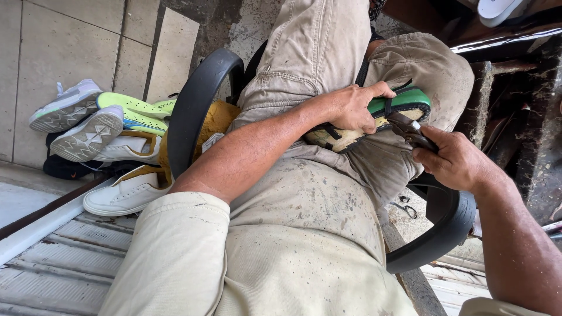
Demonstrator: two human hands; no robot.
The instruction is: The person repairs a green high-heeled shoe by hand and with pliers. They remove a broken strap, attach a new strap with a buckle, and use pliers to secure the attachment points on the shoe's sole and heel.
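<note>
1. The left hand (354,108) is closed over a sandal (374,117) with a green sole, pressing it against the person's lap; its palm hides the sandal's middle.
2. The right hand (453,161) grips a dark tool (410,129) whose tip touches the sandal's edge; what kind of tool it is cannot be made out.
3. Beyond the left elbow lies a pile of sneakers (99,134), partly hidden behind the black chair arm (196,99).
4. Scissors (407,208) lie below the right hand, small and half hidden.

a heap of sneakers (99,137) lies on the tiled floor (52,41).
</note>
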